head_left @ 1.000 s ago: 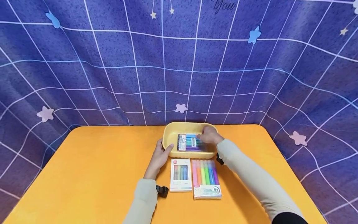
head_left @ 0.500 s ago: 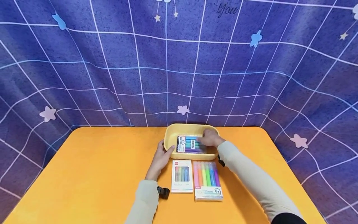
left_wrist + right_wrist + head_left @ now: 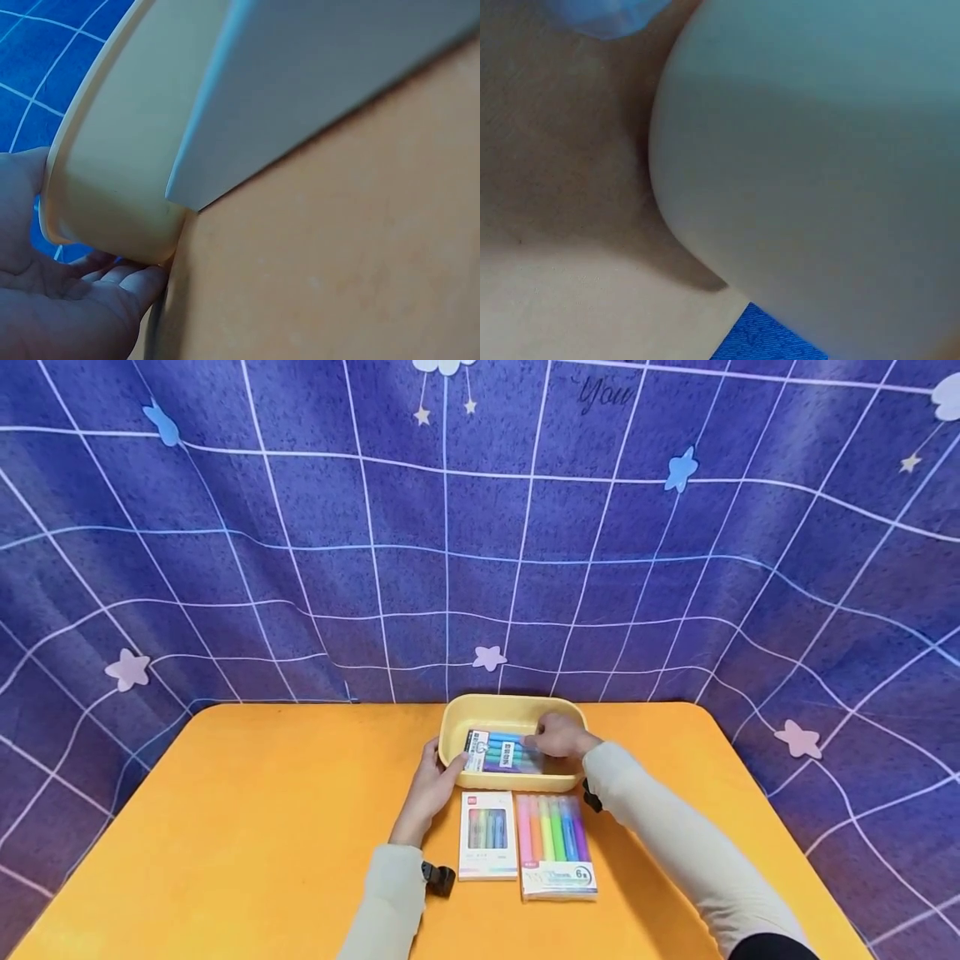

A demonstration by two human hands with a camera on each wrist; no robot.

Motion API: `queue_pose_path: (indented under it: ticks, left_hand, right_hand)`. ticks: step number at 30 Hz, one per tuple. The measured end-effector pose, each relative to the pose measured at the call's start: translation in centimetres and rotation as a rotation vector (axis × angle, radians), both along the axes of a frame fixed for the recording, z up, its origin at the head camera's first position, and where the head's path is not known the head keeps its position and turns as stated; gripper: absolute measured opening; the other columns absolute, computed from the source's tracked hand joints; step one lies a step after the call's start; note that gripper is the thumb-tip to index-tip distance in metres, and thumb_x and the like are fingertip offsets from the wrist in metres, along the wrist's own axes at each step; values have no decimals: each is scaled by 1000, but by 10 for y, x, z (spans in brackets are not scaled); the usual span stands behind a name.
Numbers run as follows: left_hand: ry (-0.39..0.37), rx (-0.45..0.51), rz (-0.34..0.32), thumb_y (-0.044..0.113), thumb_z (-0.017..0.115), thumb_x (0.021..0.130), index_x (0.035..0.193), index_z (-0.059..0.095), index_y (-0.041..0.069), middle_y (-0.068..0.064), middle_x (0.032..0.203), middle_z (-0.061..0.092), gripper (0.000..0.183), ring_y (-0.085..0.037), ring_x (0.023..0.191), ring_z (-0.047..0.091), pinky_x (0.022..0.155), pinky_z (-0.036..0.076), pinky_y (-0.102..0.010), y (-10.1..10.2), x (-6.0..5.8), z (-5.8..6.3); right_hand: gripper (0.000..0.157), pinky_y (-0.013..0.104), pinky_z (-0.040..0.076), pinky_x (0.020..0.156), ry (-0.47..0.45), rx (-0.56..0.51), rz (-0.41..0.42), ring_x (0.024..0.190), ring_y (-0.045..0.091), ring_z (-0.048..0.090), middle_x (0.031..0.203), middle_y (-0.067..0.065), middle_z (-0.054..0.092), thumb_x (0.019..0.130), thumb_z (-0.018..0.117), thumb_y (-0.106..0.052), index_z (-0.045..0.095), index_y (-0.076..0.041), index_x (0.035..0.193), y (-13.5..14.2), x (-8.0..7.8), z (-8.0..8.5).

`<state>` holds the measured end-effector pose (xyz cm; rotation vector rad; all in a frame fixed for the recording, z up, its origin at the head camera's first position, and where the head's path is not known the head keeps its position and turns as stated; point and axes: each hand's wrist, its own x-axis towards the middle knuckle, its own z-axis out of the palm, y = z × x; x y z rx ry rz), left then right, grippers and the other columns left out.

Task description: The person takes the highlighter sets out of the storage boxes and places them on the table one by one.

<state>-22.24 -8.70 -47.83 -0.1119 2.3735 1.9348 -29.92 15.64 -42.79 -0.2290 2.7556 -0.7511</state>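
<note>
A yellow plastic basin stands at the table's back edge. My left hand grips its left end, thumb over the rim and fingers outside; the left wrist view shows this hand against the basin's wall. Inside lies a clear pack of pens in blue, green and purple, slightly tilted. My right hand reaches into the basin and holds the pack's right end; its fingertips are partly hidden. In the right wrist view only the basin's outer wall shows large, without the hand.
In front of the basin lie a white box of pens and a clear pack of highlighters, side by side on the orange table. A blue curtain with grid lines hangs behind the table.
The pen pack has slid left inside the basin and now sits slightly tilted near my left thumb. My right hand has moved only slightly; my left hand keeps its grip on the basin.
</note>
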Motion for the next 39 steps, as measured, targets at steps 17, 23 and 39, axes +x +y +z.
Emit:
queue_pose_path:
  ticks: [17,23,39]
  left_hand:
    - [9,4,9,35,59,101,156,27,14,-14,159,42,67,-33,148,39,122,31,-53,-1,2,-4]
    - [7,10,-2,36,59,101,156,26,12,-14,160,40,68,-32,149,39,123,30,-53,-2,1,-4]
    - [-4,10,1,36,59,101,156,27,14,-15,159,41,68,-33,147,40,123,29,-53,-1,-1,-2]
  right_hand:
    - [36,25,35,51,48,-133,0,56,12,44,60,-4,46,95,68,-35,57,-13,68,-6,5,-6]
    - [37,25,35,51,46,-154,-39,57,12,42,61,-5,44,95,68,-35,52,-15,69,-9,5,-3]
    - [32,26,39,62,158,-117,-31,68,14,49,71,-4,51,93,68,-41,57,-15,77,-14,15,25]
